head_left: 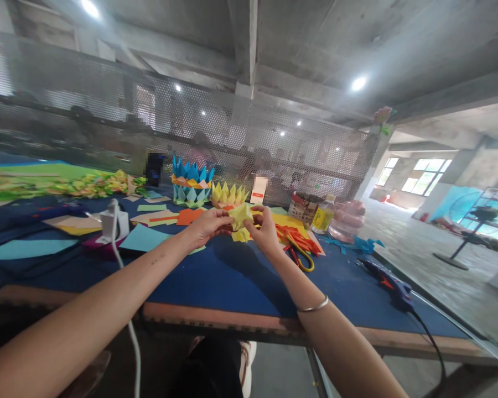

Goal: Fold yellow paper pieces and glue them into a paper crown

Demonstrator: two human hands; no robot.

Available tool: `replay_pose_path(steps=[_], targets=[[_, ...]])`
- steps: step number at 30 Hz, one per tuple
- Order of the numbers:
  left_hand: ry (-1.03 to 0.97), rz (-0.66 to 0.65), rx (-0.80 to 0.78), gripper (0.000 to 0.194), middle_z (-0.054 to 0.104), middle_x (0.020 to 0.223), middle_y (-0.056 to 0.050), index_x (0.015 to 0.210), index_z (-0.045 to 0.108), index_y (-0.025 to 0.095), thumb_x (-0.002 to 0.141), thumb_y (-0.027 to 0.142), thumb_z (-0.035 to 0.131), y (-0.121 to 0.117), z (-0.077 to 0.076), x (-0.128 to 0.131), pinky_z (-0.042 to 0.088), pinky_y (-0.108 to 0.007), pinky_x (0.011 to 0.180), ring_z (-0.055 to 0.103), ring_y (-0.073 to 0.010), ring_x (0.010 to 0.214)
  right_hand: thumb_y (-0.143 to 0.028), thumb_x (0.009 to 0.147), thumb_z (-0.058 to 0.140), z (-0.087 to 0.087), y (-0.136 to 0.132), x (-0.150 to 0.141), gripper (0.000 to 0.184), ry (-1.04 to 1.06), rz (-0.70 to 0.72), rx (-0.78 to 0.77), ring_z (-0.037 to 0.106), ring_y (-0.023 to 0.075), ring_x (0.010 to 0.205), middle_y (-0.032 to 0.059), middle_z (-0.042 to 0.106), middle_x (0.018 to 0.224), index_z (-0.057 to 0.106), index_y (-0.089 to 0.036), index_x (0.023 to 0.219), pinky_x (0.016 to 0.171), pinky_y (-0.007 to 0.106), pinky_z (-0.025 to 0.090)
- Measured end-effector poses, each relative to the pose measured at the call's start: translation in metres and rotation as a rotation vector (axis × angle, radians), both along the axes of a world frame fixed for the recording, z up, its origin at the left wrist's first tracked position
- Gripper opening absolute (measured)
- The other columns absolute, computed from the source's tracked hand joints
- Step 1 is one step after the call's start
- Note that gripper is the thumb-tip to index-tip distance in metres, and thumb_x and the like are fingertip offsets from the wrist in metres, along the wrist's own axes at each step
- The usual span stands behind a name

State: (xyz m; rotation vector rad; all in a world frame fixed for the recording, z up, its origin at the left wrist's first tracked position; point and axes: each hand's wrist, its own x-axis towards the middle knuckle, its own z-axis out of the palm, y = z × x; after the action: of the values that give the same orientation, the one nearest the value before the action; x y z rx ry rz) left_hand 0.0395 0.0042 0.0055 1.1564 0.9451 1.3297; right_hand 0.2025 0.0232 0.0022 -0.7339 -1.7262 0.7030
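Between my two hands, a little above the blue table, is a folded yellow paper piece (241,216). My left hand (211,226) pinches its left side, and my right hand (266,228) grips its right side with thumb and fingers. More yellow paper (241,236) lies just beneath. To the right of my right hand are orange paper strips (301,239) and scissors with yellow handles (306,260). Behind my hands stand a yellow paper crown (229,194) and a taller blue and orange paper crown (193,182).
A glue gun (388,282) with its cord lies at the right edge. A yellow-labelled bottle (323,214), a large clear bottle (347,221) and a basket (304,207) stand at back right. At left are a white power adapter (114,224), blue paper (29,249) and a heap of paper pieces (95,185).
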Motion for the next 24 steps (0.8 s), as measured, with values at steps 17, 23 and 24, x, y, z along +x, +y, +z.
replay_pose_path(steps=[17, 23, 24], targets=[[0.031, 0.013, 0.049, 0.026, 0.061, 0.068, 0.001, 0.073, 0.067, 0.015, 0.054, 0.027, 0.081, 0.0047, -0.0051, -0.0032, 0.041, -0.024, 0.058, 0.053, -0.0101, 0.060, -0.024, 0.069, 0.057, 0.0004, -0.0024, 0.0003, 0.018, -0.181, -0.109, 0.113, 0.047, 0.0124, 0.062, -0.0041, 0.048, 0.067, 0.049, -0.021, 0.085, 0.058, 0.025, 0.039], [0.080, -0.104, 0.028, 0.034, 0.067, 0.075, -0.004, 0.073, 0.068, 0.014, 0.048, 0.030, 0.084, 0.0025, -0.0050, -0.0019, 0.042, -0.024, 0.057, 0.061, -0.0148, 0.067, -0.024, 0.067, 0.058, -0.0014, 0.0002, -0.0025, 0.017, -0.095, -0.098, 0.072, 0.041, 0.0107, 0.057, -0.0061, 0.043, 0.063, 0.045, -0.021, 0.077, 0.057, 0.024, 0.036], [0.083, -0.101, 0.018, 0.034, 0.068, 0.074, -0.004, 0.073, 0.068, 0.014, 0.047, 0.029, 0.085, 0.0015, -0.0047, -0.0014, 0.042, -0.024, 0.056, 0.061, -0.0151, 0.065, -0.024, 0.067, 0.058, -0.0012, -0.0002, -0.0028, 0.017, -0.096, -0.099, 0.073, 0.041, 0.0107, 0.057, -0.0062, 0.042, 0.062, 0.045, -0.021, 0.076, 0.057, 0.024, 0.035]])
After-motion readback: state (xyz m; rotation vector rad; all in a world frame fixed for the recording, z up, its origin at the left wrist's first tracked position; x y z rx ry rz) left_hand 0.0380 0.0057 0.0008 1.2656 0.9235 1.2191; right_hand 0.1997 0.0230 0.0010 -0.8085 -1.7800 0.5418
